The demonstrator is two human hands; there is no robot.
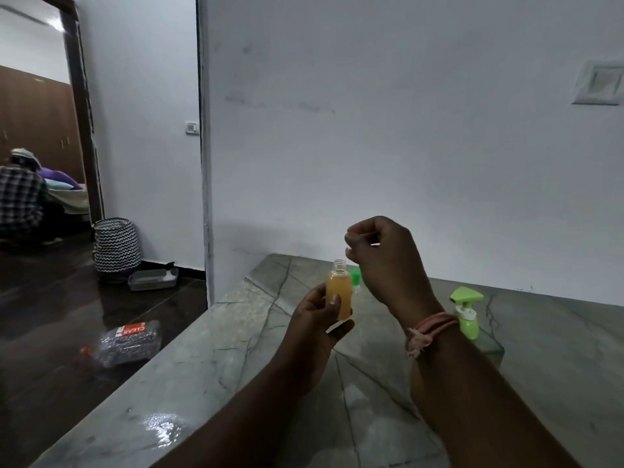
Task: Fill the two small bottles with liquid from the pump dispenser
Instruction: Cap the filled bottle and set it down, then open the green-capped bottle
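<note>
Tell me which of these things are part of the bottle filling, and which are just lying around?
Part of the job:
- small bottle of orange liquid, uncapped, held in the left hand
- second bottle with green cap
- pump dispenser
- right hand, raised above the bottle

Just lying about:
- patterned basket
- grey tray
- plastic packet

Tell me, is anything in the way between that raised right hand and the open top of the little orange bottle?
Nothing visible. The right hand hovers just above and right of the small bottle, whose uncapped mouth sits in open air in the left hand.

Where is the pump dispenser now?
The pump dispenser stands on the stone counter, at the right, just behind the right hand's wrist.
</note>
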